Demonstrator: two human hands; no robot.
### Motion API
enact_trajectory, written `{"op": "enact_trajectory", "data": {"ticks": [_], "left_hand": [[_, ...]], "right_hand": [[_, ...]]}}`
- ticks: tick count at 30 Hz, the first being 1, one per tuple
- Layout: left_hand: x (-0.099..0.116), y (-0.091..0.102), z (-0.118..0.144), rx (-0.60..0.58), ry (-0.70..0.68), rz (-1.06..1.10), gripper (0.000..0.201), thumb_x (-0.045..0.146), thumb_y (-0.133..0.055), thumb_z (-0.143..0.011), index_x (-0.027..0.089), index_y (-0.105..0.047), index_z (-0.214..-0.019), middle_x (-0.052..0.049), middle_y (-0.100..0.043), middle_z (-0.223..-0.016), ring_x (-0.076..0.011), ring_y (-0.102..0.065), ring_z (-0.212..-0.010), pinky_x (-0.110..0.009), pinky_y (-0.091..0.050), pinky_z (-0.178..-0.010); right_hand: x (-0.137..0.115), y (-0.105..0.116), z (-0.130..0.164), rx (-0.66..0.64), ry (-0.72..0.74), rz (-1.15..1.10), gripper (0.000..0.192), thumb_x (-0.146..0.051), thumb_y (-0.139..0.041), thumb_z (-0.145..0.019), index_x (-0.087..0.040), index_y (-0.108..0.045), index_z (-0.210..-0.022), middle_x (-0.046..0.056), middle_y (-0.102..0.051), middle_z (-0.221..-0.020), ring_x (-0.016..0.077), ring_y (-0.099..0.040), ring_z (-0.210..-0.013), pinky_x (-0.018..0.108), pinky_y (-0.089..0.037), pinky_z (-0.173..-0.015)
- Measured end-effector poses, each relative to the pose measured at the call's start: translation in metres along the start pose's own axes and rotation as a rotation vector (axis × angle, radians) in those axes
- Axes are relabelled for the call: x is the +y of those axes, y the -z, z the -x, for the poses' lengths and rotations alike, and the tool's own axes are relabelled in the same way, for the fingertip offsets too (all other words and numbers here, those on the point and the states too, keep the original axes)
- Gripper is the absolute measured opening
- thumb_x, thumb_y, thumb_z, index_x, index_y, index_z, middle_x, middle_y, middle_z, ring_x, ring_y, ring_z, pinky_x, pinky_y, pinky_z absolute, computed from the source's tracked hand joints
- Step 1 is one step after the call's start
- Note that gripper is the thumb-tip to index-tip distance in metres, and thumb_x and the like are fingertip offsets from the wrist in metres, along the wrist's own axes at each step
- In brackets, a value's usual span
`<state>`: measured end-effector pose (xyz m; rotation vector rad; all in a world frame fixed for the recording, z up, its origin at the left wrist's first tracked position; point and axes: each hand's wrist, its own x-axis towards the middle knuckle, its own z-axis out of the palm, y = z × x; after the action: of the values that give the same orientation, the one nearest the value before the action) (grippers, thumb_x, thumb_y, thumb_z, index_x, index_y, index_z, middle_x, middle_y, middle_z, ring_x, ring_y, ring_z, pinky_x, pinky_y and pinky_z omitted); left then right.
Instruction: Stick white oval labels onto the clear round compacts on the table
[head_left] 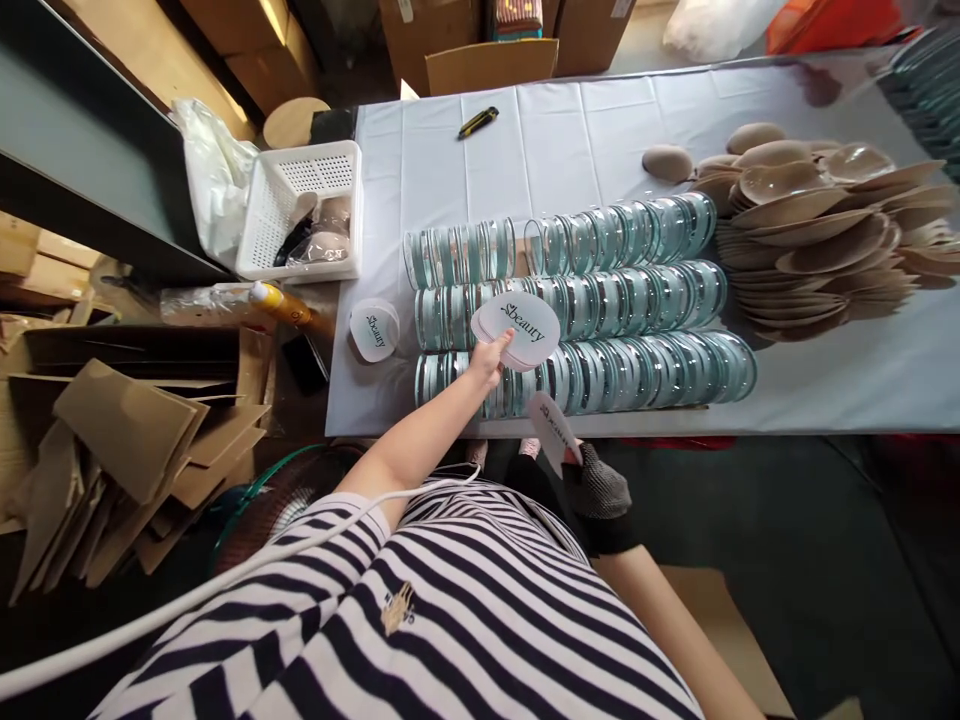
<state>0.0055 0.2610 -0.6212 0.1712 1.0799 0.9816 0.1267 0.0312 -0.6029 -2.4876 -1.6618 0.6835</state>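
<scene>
My left hand (pixel 491 358) is closed on a small stack of white rounded cards (pixel 517 318) printed "Sbeauty", the thumb lying on top. The stack is held above rows of clear round containers (pixel 637 305) with shiny rims, standing on edge side by side. My right hand (pixel 600 482), in a grey glove, pinches a single card (pixel 553 430) of the same kind, tilted, just off the table's front edge. Another card or pile of cards (pixel 374 331) lies on the table to the left of the rows.
Beige bra-cup-shaped pads (pixel 817 230) are heaped at the right. A yellow-black utility knife (pixel 478 122) lies near the back. A white basket (pixel 352 200) with some bagged items stands at the left. Cardboard pieces (pixel 127 430) and a fan (pixel 277 500) are lower left.
</scene>
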Motion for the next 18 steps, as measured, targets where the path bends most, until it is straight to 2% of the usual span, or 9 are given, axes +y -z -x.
{"op": "enact_trajectory", "data": {"ticks": [2, 4, 8, 12, 18], "left_hand": [[0.001, 0.005, -0.002, 0.008, 0.016, -0.005, 0.038, 0.011, -0.078, -0.076, 0.017, -0.067, -0.112, -0.009, -0.072, -0.12, -0.0255, -0.06, -0.125, -0.045, -0.044, -0.112], [-0.001, 0.006, -0.002, -0.004, 0.01, -0.011, 0.035, 0.009, -0.075, -0.078, 0.016, -0.067, -0.111, -0.008, -0.072, -0.12, -0.0246, -0.06, -0.125, -0.044, -0.045, -0.111], [-0.004, 0.007, -0.003, -0.028, 0.002, 0.029, 0.043, 0.008, -0.077, -0.076, 0.016, -0.066, -0.116, -0.01, -0.071, -0.12, -0.0252, -0.06, -0.124, -0.043, -0.046, -0.11], [-0.004, 0.009, -0.004, -0.033, 0.022, 0.036, 0.049, 0.01, -0.078, -0.076, 0.017, -0.064, -0.123, -0.01, -0.071, -0.12, -0.0262, -0.061, -0.124, -0.046, -0.045, -0.111], [-0.001, 0.009, 0.0, -0.039, 0.041, 0.09, 0.048, 0.006, -0.076, -0.076, 0.016, -0.065, -0.122, -0.011, -0.071, -0.121, -0.0267, -0.06, -0.125, -0.046, -0.044, -0.112]], "right_hand": [[-0.012, -0.017, -0.005, -0.102, 0.012, 0.05, 0.038, -0.032, -0.047, -0.093, -0.019, -0.056, -0.128, 0.011, -0.072, -0.092, 0.0221, -0.066, -0.075, 0.026, -0.038, -0.06], [-0.03, -0.024, -0.029, -0.156, -0.011, 0.093, 0.039, -0.031, -0.045, -0.095, -0.018, -0.052, -0.131, 0.011, -0.072, -0.092, 0.0213, -0.066, -0.075, 0.026, -0.034, -0.059], [-0.056, -0.018, -0.074, -0.183, -0.079, 0.104, 0.033, -0.037, -0.039, -0.1, -0.016, -0.052, -0.122, 0.012, -0.071, -0.095, 0.021, -0.067, -0.081, 0.026, -0.032, -0.061], [-0.052, -0.013, -0.077, -0.122, -0.062, 0.101, 0.031, -0.039, -0.036, -0.102, -0.017, -0.055, -0.114, 0.011, -0.071, -0.097, 0.0196, -0.067, -0.08, 0.026, -0.031, -0.06], [-0.051, -0.032, -0.082, -0.147, -0.031, 0.112, 0.028, -0.031, -0.039, -0.102, -0.016, -0.06, -0.112, 0.012, -0.071, -0.101, 0.019, -0.067, -0.084, 0.026, -0.034, -0.062]]}}
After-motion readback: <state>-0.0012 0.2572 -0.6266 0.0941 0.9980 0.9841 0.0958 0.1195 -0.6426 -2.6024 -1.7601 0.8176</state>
